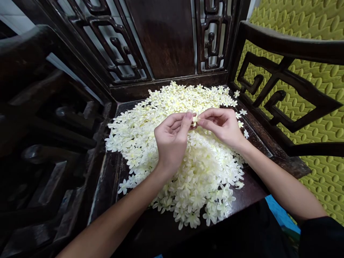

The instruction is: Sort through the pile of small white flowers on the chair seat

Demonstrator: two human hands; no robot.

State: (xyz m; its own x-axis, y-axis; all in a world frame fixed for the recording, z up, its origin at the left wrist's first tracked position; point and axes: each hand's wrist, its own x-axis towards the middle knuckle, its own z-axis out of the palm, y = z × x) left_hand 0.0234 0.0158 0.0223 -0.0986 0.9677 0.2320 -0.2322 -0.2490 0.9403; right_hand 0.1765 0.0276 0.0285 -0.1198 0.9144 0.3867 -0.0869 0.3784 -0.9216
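Note:
Small white, yellow-centred artificial-looking flowers lie in a broad heap [139,139] under both hands. Above the middle of the heap, my left hand [172,139] is closed, its thumb pressed to the fingers at the edge of a pale yellow-white flower [195,121]. From the other side, the thumb and forefinger of my right hand [224,125] pinch the same flower. The fingertips nearly meet and partly cover it, so its exact shape is hard to make out. More blossoms spread below the wrists toward the front edge.
The heap rests on a dark wooden chair seat [249,186] with a carved backrest [163,39] behind. An openwork armrest [279,79] stands at right, and dark carved wood [53,118] at left. Yellow-green textured material [319,132] shows beyond the right armrest. Loose flowers lie at the right edge.

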